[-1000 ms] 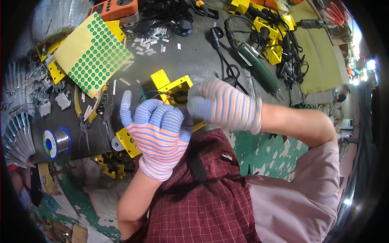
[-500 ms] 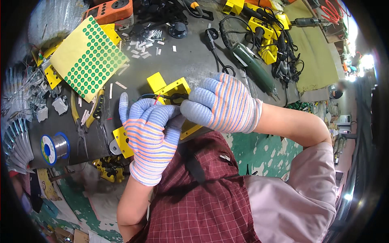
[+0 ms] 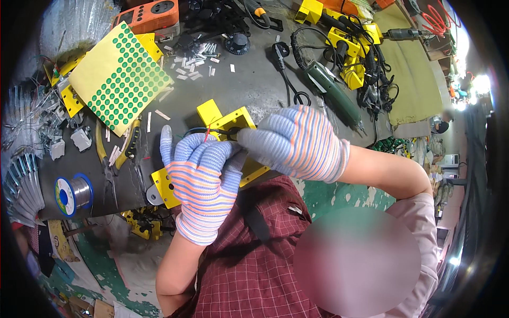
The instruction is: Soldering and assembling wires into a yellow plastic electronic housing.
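My left hand [image 3: 201,177], in a striped knit glove, is closed in a pinch with its little finger sticking out. A thin red wire [image 3: 207,133] rises at its fingertips, beside a black cable [image 3: 196,130]. My right hand [image 3: 302,142], gloved alike, is curled with its fingertips close to the left ones. What it pinches is hidden, and its fingertips are slightly blurred. Beneath and behind both hands lies a yellow metal housing [image 3: 210,112] at the bench's front edge. A yellow plate part [image 3: 168,192] shows left of my left hand.
Pliers [image 3: 110,172] and a solder wire spool [image 3: 74,194] lie to the left. Behind them is a sheet of green round stickers [image 3: 119,79]. An orange meter [image 3: 146,17] stands at the back. A green power tool [image 3: 334,93] and yellow housings with cables [image 3: 352,71] are at right.
Both hands have shifted slightly right and down in the picture, as has the bench scene. The right hand's fingers have turned a little; the left keeps its pinch.
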Tool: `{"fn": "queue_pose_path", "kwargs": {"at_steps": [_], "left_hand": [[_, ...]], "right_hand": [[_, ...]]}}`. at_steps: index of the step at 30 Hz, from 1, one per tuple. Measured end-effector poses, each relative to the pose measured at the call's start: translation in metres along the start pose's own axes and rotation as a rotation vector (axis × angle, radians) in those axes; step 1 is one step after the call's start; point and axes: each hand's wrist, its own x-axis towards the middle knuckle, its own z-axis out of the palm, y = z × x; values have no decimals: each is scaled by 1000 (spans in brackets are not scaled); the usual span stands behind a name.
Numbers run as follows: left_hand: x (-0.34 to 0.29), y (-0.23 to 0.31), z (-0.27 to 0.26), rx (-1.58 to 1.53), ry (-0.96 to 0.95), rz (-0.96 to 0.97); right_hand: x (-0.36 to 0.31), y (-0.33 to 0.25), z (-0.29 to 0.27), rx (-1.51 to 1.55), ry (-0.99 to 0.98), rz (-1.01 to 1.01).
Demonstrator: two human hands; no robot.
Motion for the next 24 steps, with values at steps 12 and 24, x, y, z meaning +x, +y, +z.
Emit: {"fn": "queue_pose_path", "kwargs": {"at_steps": [12,24], "left_hand": [[-3,1,8,134,63,156],[-4,-8,4,26,2,121]], "right_hand": [[2,33,16,354,-22,-138],[124,88,50,280,-252,284]]}}
